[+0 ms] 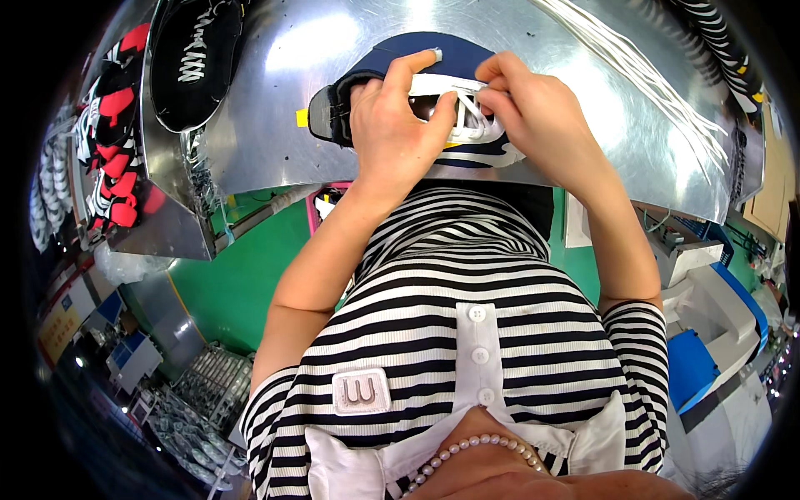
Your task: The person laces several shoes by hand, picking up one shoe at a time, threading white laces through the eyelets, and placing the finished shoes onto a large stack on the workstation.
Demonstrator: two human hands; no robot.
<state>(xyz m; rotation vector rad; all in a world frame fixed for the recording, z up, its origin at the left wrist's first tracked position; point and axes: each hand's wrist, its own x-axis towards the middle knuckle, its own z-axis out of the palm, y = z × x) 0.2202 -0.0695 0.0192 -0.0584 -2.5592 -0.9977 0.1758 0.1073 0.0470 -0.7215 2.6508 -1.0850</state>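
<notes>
Spreading thumb and index finger of the left hand (392, 142) over the opening of the navy-and-white shoe upper (442, 83); with the other fingers hidden, cannot tell whether gripping. Wearing a pale wrap (436, 55) on that index fingertip. Pinching the upper's laced front with the right hand (540, 108), thumb and finger closed together; cannot tell whether on lace or on edge. Showing white lace (472, 132) crossed between both hands.

Taking the upper as clock centre, with 12 away from the body: lying close to the near edge of the metal bench (275, 137), heel toward 9, just beside a small yellow tag (302, 117). Tight at 6, against the striped shirt (500, 283). Open over bare metal toward 10 and 11, and again near 3, short of the bundled white laces (642, 75). Bounded beyond those by striped pieces (729, 54); between 9 and 10, by a black upper (196, 58), with red-and-black pieces (121, 179) farther out.

Marked below, between 6 and 7, with a raised emblem on a pale patch (361, 392). Lettered at 8 on a yellow sign (62, 329), too small to read.
</notes>
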